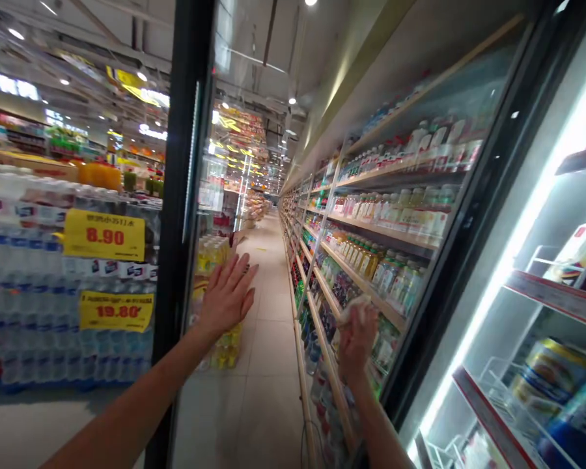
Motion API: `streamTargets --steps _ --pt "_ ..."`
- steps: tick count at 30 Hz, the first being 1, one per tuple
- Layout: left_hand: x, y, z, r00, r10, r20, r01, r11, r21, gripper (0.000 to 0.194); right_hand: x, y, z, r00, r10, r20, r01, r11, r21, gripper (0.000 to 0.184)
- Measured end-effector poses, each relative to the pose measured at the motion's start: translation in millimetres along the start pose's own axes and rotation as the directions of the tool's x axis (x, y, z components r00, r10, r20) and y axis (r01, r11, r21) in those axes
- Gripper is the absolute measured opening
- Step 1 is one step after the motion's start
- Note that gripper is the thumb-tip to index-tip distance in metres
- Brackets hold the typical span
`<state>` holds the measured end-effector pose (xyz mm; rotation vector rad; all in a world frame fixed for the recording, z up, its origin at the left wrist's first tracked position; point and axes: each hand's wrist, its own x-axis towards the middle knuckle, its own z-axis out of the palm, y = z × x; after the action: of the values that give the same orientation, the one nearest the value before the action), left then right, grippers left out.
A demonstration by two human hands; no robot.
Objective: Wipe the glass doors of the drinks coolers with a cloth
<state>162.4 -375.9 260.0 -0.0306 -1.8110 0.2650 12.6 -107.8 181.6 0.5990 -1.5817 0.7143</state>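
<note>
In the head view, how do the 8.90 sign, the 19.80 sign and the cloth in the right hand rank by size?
The 8.90 sign, then the 19.80 sign, close in size; smallest, the cloth in the right hand.

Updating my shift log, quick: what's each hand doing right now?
Left hand: open, fingers spread, flat on the glass cooler door.
Right hand: closed, holding a white cloth.

Glossy glass door (410, 195), crumpled cloth (355, 309)
</note>
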Motion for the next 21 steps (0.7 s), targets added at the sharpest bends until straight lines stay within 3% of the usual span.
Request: streamTargets --steps 2,4,6,7,9,10,11,13,14,16,17,18,19,20,21 --pt "-8 -2 -3.5 1.0 -0.001 0.025 0.001 1.0 0.01 0.066 27 8 3 0.958 0.234 -0.166 -0.235 0.972 0.015 0.05" --pt "-18 -4 -7.9 0.999 0.019 0.04 -0.019 1.0 0.015 0.066 43 -14 10 0.949 0.258 -0.183 -0.252 0.966 0.056 0.05" --pt "-25 -5 -12.6 0.998 0.046 0.041 -0.047 0.999 0.022 0.066 42 -56 16 0.997 0.053 -0.055 -0.048 0.995 0.09 0.049" --pt "-27 -5 -15.0 0.998 0.053 0.043 -0.055 0.998 0.027 0.066 38 -77 17 0.995 -0.093 0.031 0.089 0.989 0.118 0.049" --pt "-29 -4 -19.7 0.998 0.055 0.039 -0.057 0.998 0.041 0.065 29 -102 17 0.919 -0.358 0.163 0.328 0.926 0.185 0.048" --pt "-29 -3 -21.9 0.998 0.056 0.037 -0.057 0.997 0.046 0.065 28 -104 15 0.88 -0.439 0.183 0.402 0.892 0.205 0.048" --pt "-29 -1 -24.1 0.998 0.056 0.034 -0.058 0.997 0.05 0.064 32 -97 12 0.871 -0.464 0.163 0.432 0.88 0.2 0.047" --pt "-29 2 -28.2 0.998 0.055 0.03 -0.057 0.997 0.058 0.062 53 -69 7 0.947 -0.321 0.017 0.316 0.939 0.134 0.046" --pt "-29 3 -30.0 0.998 0.055 0.029 -0.056 0.997 0.062 0.061 69 -54 4 0.983 -0.154 -0.103 0.165 0.981 0.1 0.046" --pt "-29 5 -32.8 0.998 0.051 0.024 -0.053 0.996 0.067 0.058 97 -38 2 0.949 0.155 -0.273 -0.128 0.985 0.116 0.048" --pt "-29 6 -33.9 0.999 0.05 0.022 -0.051 0.996 0.067 0.057 106 -41 3 0.925 0.225 -0.307 -0.193 0.972 0.132 0.048" --pt "-30 7 -34.7 0.999 0.048 0.018 -0.049 0.997 0.066 0.056 110 -51 4 0.93 0.216 -0.298 -0.181 0.973 0.141 0.048" --pt "-30 7 -35.3 0.999 0.047 0.014 -0.048 0.997 0.066 0.055 108 -67 5 0.958 0.131 -0.254 -0.097 0.985 0.141 0.047" --pt "-30 7 -35.7 0.999 0.046 0.011 -0.047 0.997 0.066 0.054 102 -85 7 0.984 -0.013 -0.179 0.04 0.989 0.146 0.046" --pt "-31 7 -36.2 0.999 0.045 0.01 -0.045 0.997 0.067 0.053 93 -101 9 0.978 -0.189 -0.085 0.201 0.966 0.165 0.045"
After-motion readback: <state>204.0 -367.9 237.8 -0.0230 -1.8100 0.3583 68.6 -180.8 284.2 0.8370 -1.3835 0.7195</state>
